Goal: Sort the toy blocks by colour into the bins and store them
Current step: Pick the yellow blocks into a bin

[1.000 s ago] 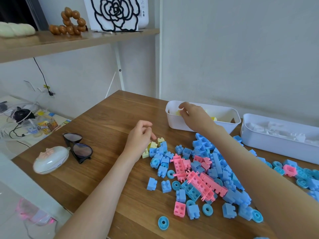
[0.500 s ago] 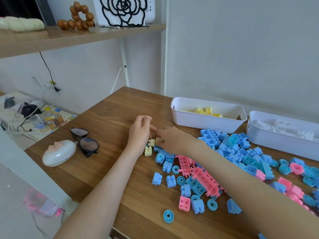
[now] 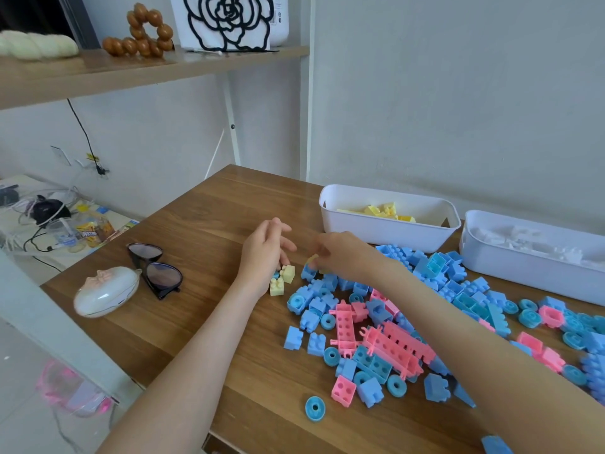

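— Which colour is being sorted just now?

— Yellow, I'd say. Both hands are down at the left fringe of the heap of blue and pink blocks [image 3: 386, 339], about midway across the desk [image 3: 209, 231]. The only yellows I can see outside a bin lie there.

— Holding anything?

— The right hand [image 3: 340, 253] has its fingers curled in on a small yellow block [image 3: 313, 259] that sits against a blue one. It's blurred, but it looks like a pinch. The left hand [image 3: 263, 253] has its fingers bent down over two pale yellow blocks [image 3: 283, 279], with the tips touching the upper one. Whether it has a grip, I cannot tell.

— And where do they go?

— Into the yellow bin [image 3: 376, 235] at the desk's far edge, by the wall, which has yellows inside. The white bin [image 3: 523, 273] beside it, toward the far right corner, holds white pieces.

— So what's next?

— Lift clear, carry the block over the bin's near wall and let go. The pieces look small and light, so a fingertip pinch should do. The risk is dragging a blue neighbour along. Blue and pink are unsorted, and there are no bins for them in sight.
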`<action>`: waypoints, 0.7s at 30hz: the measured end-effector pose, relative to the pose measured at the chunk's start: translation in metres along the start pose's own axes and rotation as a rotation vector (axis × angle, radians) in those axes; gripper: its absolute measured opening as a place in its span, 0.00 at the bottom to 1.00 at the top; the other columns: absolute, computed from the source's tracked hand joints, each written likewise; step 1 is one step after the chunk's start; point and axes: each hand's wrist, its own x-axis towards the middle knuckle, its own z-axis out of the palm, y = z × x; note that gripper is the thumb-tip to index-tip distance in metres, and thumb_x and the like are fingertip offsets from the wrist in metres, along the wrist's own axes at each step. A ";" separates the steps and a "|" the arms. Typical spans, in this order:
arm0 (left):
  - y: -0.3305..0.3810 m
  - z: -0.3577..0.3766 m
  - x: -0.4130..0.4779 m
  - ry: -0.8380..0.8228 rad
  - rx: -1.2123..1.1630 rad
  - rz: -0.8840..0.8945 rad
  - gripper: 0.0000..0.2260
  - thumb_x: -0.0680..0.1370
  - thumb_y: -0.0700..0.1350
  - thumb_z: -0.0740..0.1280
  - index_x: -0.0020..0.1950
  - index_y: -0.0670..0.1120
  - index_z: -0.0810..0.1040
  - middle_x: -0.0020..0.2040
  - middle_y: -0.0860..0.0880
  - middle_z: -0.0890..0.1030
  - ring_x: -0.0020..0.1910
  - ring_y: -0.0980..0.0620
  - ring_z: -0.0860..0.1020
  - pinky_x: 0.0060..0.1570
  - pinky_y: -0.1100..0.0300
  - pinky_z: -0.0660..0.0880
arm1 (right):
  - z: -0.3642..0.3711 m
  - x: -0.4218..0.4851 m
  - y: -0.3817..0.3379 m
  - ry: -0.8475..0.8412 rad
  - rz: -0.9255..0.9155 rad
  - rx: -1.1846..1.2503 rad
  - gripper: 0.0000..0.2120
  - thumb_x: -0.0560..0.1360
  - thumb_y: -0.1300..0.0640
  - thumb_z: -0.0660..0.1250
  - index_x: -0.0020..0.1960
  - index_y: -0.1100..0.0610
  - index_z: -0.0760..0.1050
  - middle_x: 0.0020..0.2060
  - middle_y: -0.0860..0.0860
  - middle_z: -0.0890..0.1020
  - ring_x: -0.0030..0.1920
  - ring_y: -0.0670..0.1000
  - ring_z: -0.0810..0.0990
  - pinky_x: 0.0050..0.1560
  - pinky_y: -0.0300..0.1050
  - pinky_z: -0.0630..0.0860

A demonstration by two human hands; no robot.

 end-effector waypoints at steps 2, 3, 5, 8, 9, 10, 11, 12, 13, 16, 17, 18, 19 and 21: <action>-0.001 -0.001 0.000 -0.007 0.003 0.009 0.14 0.83 0.51 0.53 0.51 0.50 0.77 0.38 0.49 0.82 0.28 0.56 0.74 0.29 0.63 0.70 | -0.001 0.002 0.004 0.026 0.017 0.050 0.11 0.75 0.50 0.66 0.53 0.55 0.73 0.47 0.51 0.76 0.46 0.51 0.75 0.44 0.44 0.73; -0.001 -0.001 0.000 -0.009 0.006 0.011 0.14 0.83 0.51 0.53 0.50 0.50 0.77 0.38 0.49 0.82 0.28 0.56 0.74 0.30 0.63 0.70 | -0.001 0.003 0.005 0.045 0.024 0.074 0.10 0.75 0.50 0.66 0.53 0.55 0.73 0.47 0.51 0.77 0.45 0.51 0.75 0.44 0.44 0.74; 0.000 -0.001 0.000 -0.012 0.017 0.015 0.13 0.83 0.51 0.53 0.51 0.50 0.77 0.39 0.49 0.82 0.29 0.56 0.74 0.30 0.63 0.70 | -0.004 0.002 0.006 0.112 0.016 0.114 0.09 0.76 0.50 0.65 0.52 0.55 0.74 0.45 0.50 0.77 0.43 0.50 0.75 0.42 0.42 0.73; 0.000 0.000 0.001 -0.003 0.026 0.013 0.12 0.83 0.48 0.55 0.52 0.48 0.77 0.39 0.49 0.82 0.29 0.56 0.74 0.30 0.64 0.71 | -0.013 0.001 0.005 0.396 -0.053 0.185 0.08 0.77 0.51 0.63 0.52 0.55 0.74 0.40 0.47 0.77 0.39 0.47 0.74 0.38 0.41 0.70; 0.000 0.000 0.003 0.005 0.021 0.009 0.11 0.82 0.47 0.56 0.52 0.48 0.77 0.39 0.49 0.82 0.29 0.56 0.74 0.29 0.64 0.71 | -0.017 0.001 0.007 0.522 -0.065 0.209 0.09 0.78 0.51 0.62 0.53 0.55 0.73 0.40 0.47 0.76 0.38 0.47 0.73 0.39 0.42 0.70; -0.001 0.000 0.003 0.009 0.022 0.004 0.10 0.82 0.46 0.56 0.52 0.48 0.77 0.39 0.49 0.82 0.30 0.56 0.74 0.30 0.64 0.71 | -0.020 0.002 0.009 0.632 -0.067 0.237 0.10 0.78 0.51 0.61 0.55 0.55 0.73 0.40 0.48 0.76 0.37 0.48 0.73 0.39 0.43 0.69; -0.001 0.000 0.003 0.009 0.028 0.005 0.10 0.82 0.46 0.56 0.52 0.48 0.77 0.39 0.49 0.82 0.30 0.56 0.75 0.30 0.64 0.71 | -0.024 0.003 0.014 0.713 -0.063 0.254 0.10 0.79 0.51 0.61 0.56 0.56 0.72 0.41 0.50 0.77 0.38 0.50 0.73 0.40 0.44 0.69; -0.001 0.000 0.003 0.003 0.041 0.006 0.10 0.82 0.45 0.57 0.52 0.49 0.77 0.40 0.49 0.82 0.31 0.56 0.75 0.31 0.64 0.71 | -0.027 0.004 0.018 0.767 -0.055 0.247 0.11 0.79 0.52 0.61 0.56 0.57 0.72 0.43 0.52 0.77 0.41 0.52 0.74 0.41 0.45 0.69; -0.001 0.001 0.002 -0.004 0.054 0.010 0.09 0.82 0.45 0.57 0.52 0.49 0.77 0.40 0.49 0.81 0.31 0.56 0.75 0.31 0.64 0.71 | -0.028 0.007 0.024 0.798 -0.041 0.218 0.11 0.79 0.53 0.61 0.57 0.58 0.72 0.45 0.54 0.78 0.43 0.54 0.75 0.43 0.46 0.70; 0.000 0.001 0.002 -0.006 0.065 0.025 0.07 0.81 0.45 0.59 0.52 0.50 0.76 0.40 0.50 0.81 0.32 0.56 0.75 0.32 0.64 0.71 | -0.032 0.016 0.037 0.769 0.050 0.094 0.12 0.79 0.56 0.60 0.61 0.58 0.73 0.52 0.56 0.79 0.50 0.58 0.77 0.51 0.51 0.70; 0.000 0.001 0.002 -0.006 0.063 0.028 0.06 0.81 0.45 0.60 0.52 0.50 0.76 0.41 0.50 0.81 0.32 0.56 0.75 0.32 0.64 0.71 | -0.034 0.019 0.040 0.718 0.102 0.063 0.13 0.79 0.56 0.60 0.62 0.56 0.72 0.55 0.56 0.78 0.54 0.58 0.76 0.56 0.51 0.68; 0.000 0.001 0.002 -0.008 0.064 0.030 0.06 0.81 0.45 0.60 0.53 0.50 0.76 0.41 0.50 0.81 0.34 0.57 0.75 0.34 0.64 0.71 | -0.035 0.021 0.039 0.662 0.151 0.034 0.14 0.80 0.55 0.59 0.64 0.55 0.71 0.58 0.55 0.77 0.58 0.57 0.74 0.59 0.51 0.65; 0.000 0.002 0.002 -0.008 0.071 0.031 0.06 0.81 0.45 0.60 0.53 0.50 0.76 0.41 0.50 0.81 0.37 0.57 0.76 0.37 0.64 0.72 | -0.034 0.020 0.038 0.613 0.189 0.000 0.16 0.80 0.53 0.58 0.66 0.53 0.69 0.62 0.54 0.75 0.62 0.57 0.72 0.61 0.51 0.62; -0.001 0.003 0.003 -0.005 0.093 0.034 0.07 0.81 0.45 0.59 0.53 0.51 0.77 0.41 0.51 0.81 0.44 0.57 0.78 0.45 0.62 0.73 | -0.027 0.015 0.026 0.591 0.170 -0.101 0.17 0.80 0.52 0.57 0.67 0.53 0.69 0.64 0.53 0.73 0.65 0.56 0.68 0.63 0.50 0.59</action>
